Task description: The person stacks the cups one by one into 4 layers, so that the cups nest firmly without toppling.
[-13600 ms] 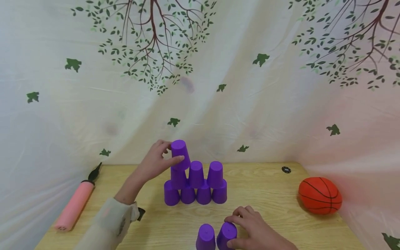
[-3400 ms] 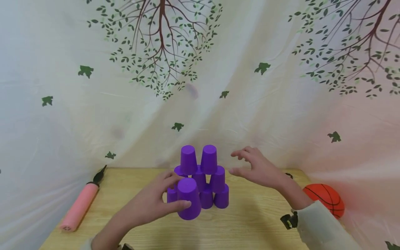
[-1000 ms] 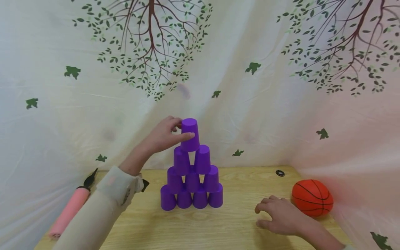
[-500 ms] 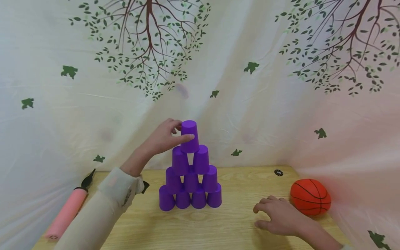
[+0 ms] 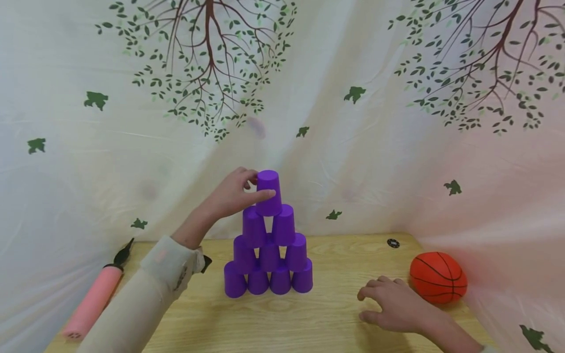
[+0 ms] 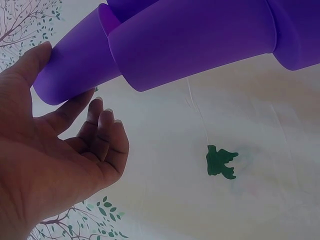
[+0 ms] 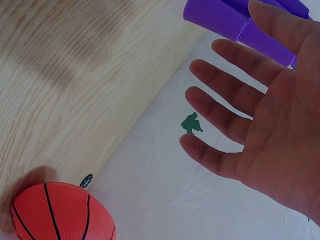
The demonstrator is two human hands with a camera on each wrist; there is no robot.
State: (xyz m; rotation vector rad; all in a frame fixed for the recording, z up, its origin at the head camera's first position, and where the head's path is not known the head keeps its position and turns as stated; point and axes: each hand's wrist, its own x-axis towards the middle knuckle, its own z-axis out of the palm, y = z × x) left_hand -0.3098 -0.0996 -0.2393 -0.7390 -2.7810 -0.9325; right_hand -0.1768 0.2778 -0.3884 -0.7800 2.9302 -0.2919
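Purple upside-down cups form a pyramid in rows that narrow upward, seen in the head view. My left hand (image 5: 229, 193) pinches the single top cup (image 5: 269, 207) between thumb and fingers from the left side. That cup stands upright over the gap between the two cups (image 5: 254, 229) of the row below. In the left wrist view, thumb and index finger lie on opposite sides of the top cup (image 6: 75, 62), the other fingers curled beside it. My right hand (image 5: 395, 305) hovers low over the table, right of the pyramid, fingers relaxed and apart, holding nothing.
A red mini basketball (image 5: 438, 277) sits on the wooden table (image 5: 335, 323) beyond my right hand. Near the back right lies a black poker chip (image 5: 393, 243). On the left lies a pink hand pump (image 5: 94, 301). A printed cloth (image 5: 194, 162) hangs behind the table.
The left hand has carried a cup from in front of the pyramid to its top, then stayed nearly still. The right hand has come down from beside the upper cups to the right.
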